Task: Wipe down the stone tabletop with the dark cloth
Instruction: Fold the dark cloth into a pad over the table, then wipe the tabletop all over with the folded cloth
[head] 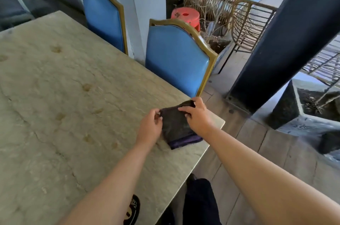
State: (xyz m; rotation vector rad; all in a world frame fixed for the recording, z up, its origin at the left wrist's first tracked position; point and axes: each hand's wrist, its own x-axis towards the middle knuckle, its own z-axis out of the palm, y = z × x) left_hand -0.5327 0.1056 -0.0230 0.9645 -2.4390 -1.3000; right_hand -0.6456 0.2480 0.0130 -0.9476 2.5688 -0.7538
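Left hand (149,126) pinches the folded dark cloth's (176,127) far corner; right hand (197,114) curls over its top edge, apparently squaring the pad for wiping near the pale stone counter's (73,96) right corner.

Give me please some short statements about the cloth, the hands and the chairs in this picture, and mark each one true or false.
1. The dark cloth lies folded near a corner of the stone tabletop. True.
2. Only the right hand touches the cloth. False: the left hand pinches its left edge too, and the right holds its far edge.
3. Two blue chairs stand at the far side of the table, the nearer blue chair and the farther blue chair. True.
4. The red stool stands on the tabletop. False: it is on the floor behind the chairs.
5. The cloth has a purple edge on the near side. True.
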